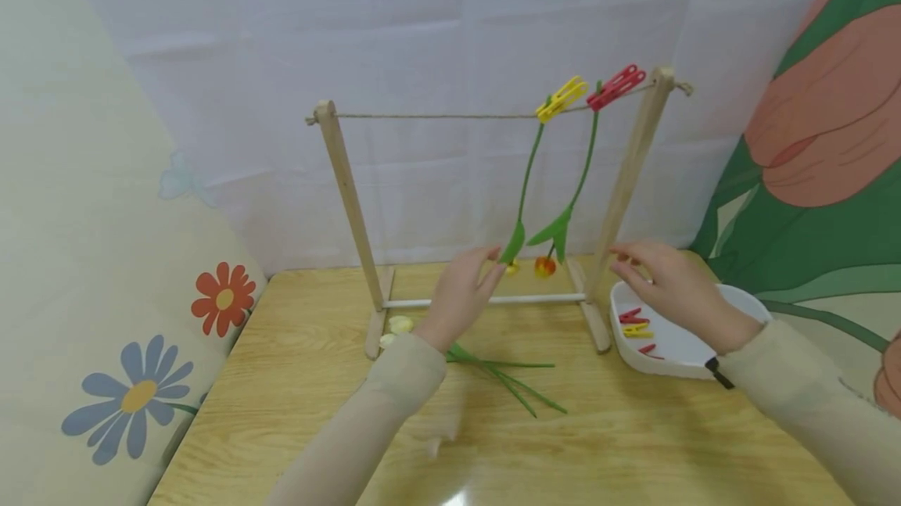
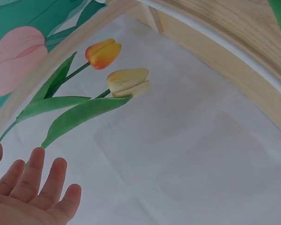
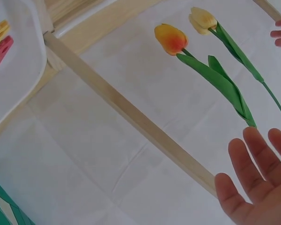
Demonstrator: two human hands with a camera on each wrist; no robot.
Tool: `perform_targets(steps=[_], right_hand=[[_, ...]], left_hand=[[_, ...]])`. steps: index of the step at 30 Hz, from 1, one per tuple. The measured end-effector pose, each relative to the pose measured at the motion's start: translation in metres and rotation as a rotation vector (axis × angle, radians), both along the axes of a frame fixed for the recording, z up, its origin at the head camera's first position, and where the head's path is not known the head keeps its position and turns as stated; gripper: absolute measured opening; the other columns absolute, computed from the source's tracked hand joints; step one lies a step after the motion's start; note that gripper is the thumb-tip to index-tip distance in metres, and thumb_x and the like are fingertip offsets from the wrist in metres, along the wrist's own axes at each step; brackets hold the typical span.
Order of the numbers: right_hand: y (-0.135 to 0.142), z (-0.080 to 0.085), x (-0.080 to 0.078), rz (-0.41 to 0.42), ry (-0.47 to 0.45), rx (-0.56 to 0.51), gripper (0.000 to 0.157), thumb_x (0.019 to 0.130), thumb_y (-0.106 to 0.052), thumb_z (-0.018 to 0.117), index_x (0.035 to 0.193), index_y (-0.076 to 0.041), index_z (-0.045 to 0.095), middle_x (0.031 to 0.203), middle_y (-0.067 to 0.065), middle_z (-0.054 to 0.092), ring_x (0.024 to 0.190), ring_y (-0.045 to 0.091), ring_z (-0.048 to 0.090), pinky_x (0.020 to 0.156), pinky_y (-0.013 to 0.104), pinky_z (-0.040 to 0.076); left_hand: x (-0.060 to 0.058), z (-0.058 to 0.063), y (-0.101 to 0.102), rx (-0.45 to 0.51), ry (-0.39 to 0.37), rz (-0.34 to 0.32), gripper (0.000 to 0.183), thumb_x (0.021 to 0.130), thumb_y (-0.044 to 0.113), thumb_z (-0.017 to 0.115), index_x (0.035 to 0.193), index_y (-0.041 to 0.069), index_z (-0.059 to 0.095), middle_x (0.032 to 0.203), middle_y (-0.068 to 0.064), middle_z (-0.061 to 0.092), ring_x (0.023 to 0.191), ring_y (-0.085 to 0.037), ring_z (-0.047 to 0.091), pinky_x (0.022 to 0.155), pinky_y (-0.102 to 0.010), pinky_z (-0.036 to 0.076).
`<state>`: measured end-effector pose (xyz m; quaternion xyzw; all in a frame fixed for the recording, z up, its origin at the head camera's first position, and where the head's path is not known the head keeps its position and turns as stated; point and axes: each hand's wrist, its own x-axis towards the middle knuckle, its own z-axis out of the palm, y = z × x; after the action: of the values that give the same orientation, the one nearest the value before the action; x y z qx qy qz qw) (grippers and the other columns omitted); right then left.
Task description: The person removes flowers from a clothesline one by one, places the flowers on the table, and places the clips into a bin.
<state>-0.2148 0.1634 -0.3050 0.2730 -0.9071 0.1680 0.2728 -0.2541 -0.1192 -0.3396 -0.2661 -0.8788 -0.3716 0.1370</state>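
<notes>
both hands empty, fingers spread. left hand is at 7 o'clock of the yellow tulip, hanging head-down from the yellow peg on the string; fingertips just touch its leaf. right hand hovers over the white dish. best to steady the stem lightly, without tugging the peg.

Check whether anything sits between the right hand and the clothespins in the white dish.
Nothing visible does. The right hand hovers open directly above the white dish, and the red and yellow plastic clothespins lie uncovered; the wooden rack post stands just to the hand's left.
</notes>
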Motion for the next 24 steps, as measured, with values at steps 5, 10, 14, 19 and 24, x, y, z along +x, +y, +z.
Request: perform_targets(steps=[5,10,14,19,24], right_hand=[[-0.001,0.005,-0.001,-0.001,-0.029,-0.021,0.024,0.087,-0.001,0.068,0.109,0.008,0.066,0.103,0.025,0.066,0.097,0.042,0.061,0.08,0.056,0.05],[-0.004,0.01,-0.003,0.017,-0.031,-0.04,0.023,0.087,0.002,0.068,0.109,0.008,0.066,0.101,0.024,0.066,0.096,0.04,0.059,0.081,0.056,0.048],[-0.007,0.013,-0.005,0.039,0.007,-0.057,0.023,0.084,0.005,0.069,0.107,0.008,0.066,0.097,0.023,0.066,0.093,0.039,0.059,0.079,0.055,0.048],[-0.009,0.017,-0.007,0.045,0.023,-0.061,0.026,0.083,0.007,0.069,0.109,0.009,0.065,0.1,0.025,0.066,0.095,0.04,0.058,0.081,0.055,0.046],[-0.01,0.02,-0.008,0.051,0.039,-0.067,0.027,0.082,0.008,0.07,0.109,0.009,0.065,0.101,0.024,0.066,0.095,0.039,0.058,0.08,0.054,0.046]], left_hand=[[-0.002,0.003,0.003,0.012,0.038,-0.004,0.035,0.098,0.017,0.059,0.126,-0.004,0.058,0.125,-0.017,0.062,0.119,-0.031,0.055,0.106,-0.042,0.041],[-0.002,0.006,0.006,0.016,0.038,-0.002,0.035,0.098,0.018,0.059,0.126,-0.004,0.058,0.126,-0.016,0.062,0.119,-0.031,0.055,0.106,-0.042,0.041],[-0.001,0.008,0.008,0.024,0.032,0.007,0.036,0.098,0.018,0.059,0.128,-0.003,0.057,0.129,-0.016,0.06,0.121,-0.031,0.054,0.107,-0.041,0.04],[-0.001,0.012,0.01,0.04,0.044,0.013,0.04,0.098,0.019,0.059,0.131,-0.003,0.054,0.133,-0.017,0.057,0.125,-0.031,0.051,0.109,-0.04,0.038],[-0.001,0.017,0.012,0.061,0.006,0.018,0.045,0.099,0.02,0.058,0.137,-0.001,0.047,0.139,-0.016,0.051,0.13,-0.028,0.047,0.11,-0.039,0.035]])
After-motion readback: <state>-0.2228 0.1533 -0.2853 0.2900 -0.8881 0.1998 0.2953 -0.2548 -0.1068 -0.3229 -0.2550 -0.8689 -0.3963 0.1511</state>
